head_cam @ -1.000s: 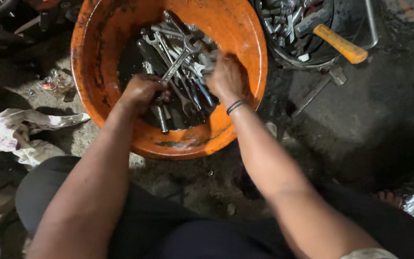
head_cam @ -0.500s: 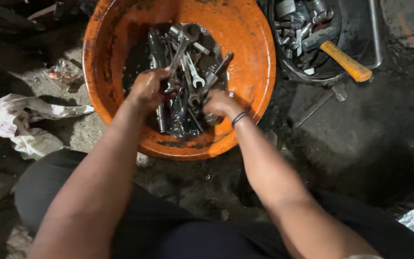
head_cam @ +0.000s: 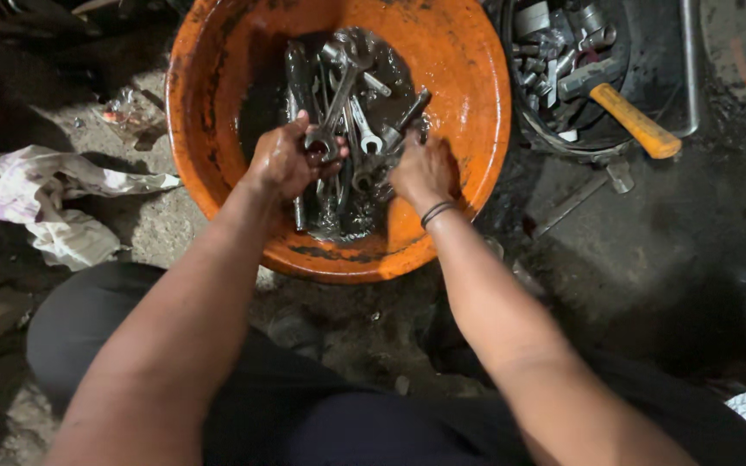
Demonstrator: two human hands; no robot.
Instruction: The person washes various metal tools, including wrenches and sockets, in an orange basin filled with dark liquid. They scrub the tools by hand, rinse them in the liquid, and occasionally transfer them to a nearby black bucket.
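Wet steel wrenches (head_cam: pixel 351 129) in an orange basin (head_cam: pixel 468 78)

They lie crossed in dark liquid at the basin's bottom; one ring-end wrench (head_cam: pixel 331 108) stands tilted.

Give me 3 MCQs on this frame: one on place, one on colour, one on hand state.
1. Where does the hammer lie?
A. Inside the orange basin
B. Right of the basin, head in a dark container of metal parts
C. On the crumpled cloth

2. What colour is the basin?
A. Blue
B. Grey
C. Orange

3. What is the left hand doing?
A. Gripping a wrench in the basin
B. Resting flat on the ground
C. Holding the hammer

Answers:
1 B: its yellow handle sticks out of the dark container, outside the basin rim.
2 C: rim and wall are bright orange, smeared with dark grime.
3 A: its fingers close round a wrench among the wet tools; the right hand is also down among them.
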